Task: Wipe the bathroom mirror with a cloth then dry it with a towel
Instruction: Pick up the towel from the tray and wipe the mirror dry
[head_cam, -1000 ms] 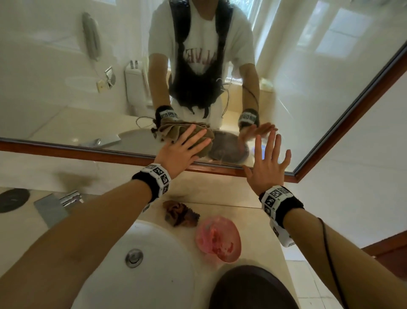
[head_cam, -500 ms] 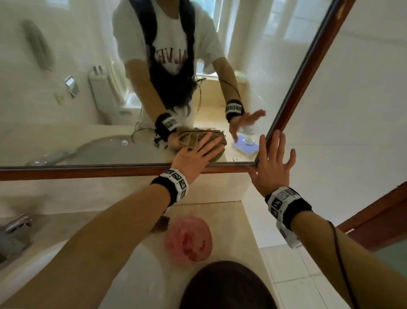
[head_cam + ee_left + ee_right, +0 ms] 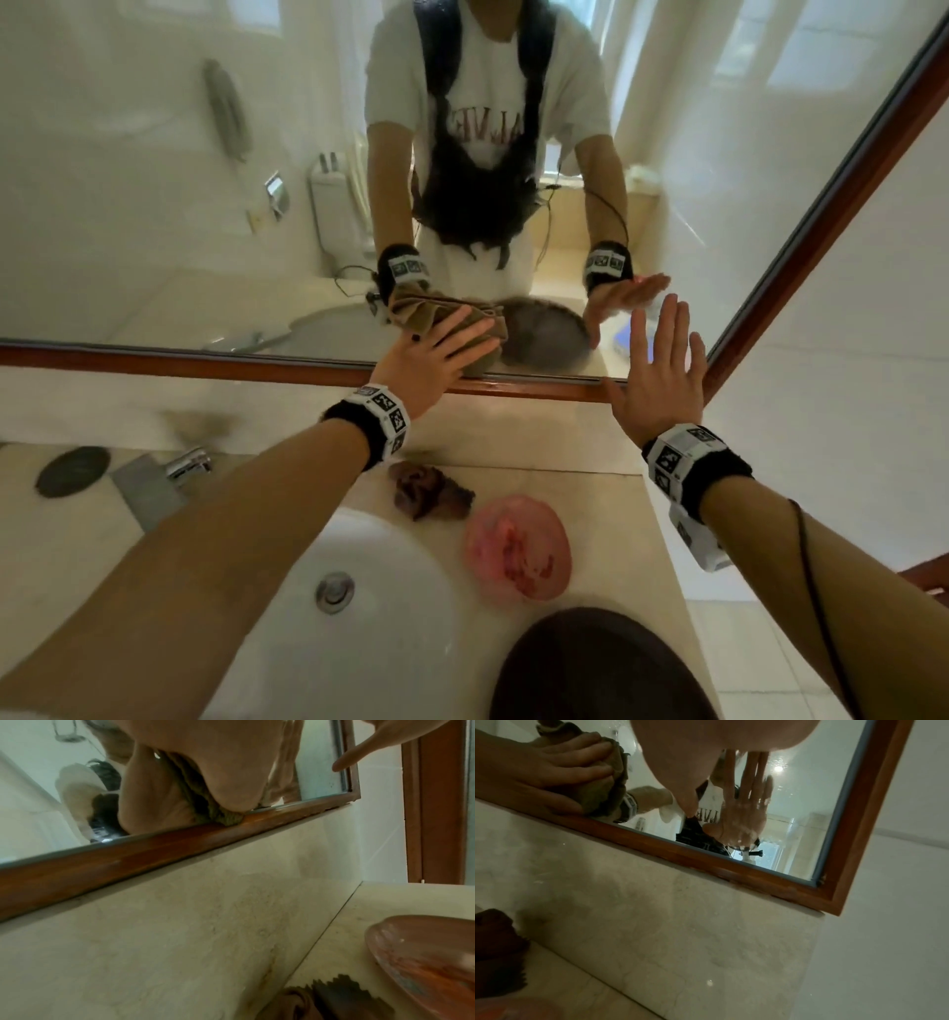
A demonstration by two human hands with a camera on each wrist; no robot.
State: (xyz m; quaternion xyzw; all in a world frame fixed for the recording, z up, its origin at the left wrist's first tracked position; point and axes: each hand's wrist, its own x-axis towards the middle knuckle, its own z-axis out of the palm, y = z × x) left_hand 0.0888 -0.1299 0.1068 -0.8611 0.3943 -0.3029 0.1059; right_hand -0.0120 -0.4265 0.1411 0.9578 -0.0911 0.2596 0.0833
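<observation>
The wood-framed mirror (image 3: pixel 205 154) hangs above the counter. My left hand (image 3: pixel 447 349) presses a bunched tan cloth (image 3: pixel 482 357) flat against the glass just above the bottom frame (image 3: pixel 205 360), fingers spread over it. The left wrist view shows the cloth (image 3: pixel 221 817) squeezed between palm and glass, touching the frame. In the right wrist view the left hand (image 3: pixel 552 770) covers the cloth (image 3: pixel 600 797). My right hand (image 3: pixel 662 365) is raised with straight fingers at the mirror's lower right corner and holds nothing. Whether it touches the glass is unclear.
A crumpled brown cloth (image 3: pixel 429 491) and a pink dish (image 3: pixel 518 547) lie on the beige counter behind the white basin (image 3: pixel 385 616). A chrome tap (image 3: pixel 190 462) stands left. A dark round object (image 3: pixel 601 668) sits at the counter's front. Wall and a door frame (image 3: pixel 437 811) are right.
The head view swung right, then back. My left hand slid the cloth a little left along the mirror's bottom edge. The right hand stayed raised by the corner.
</observation>
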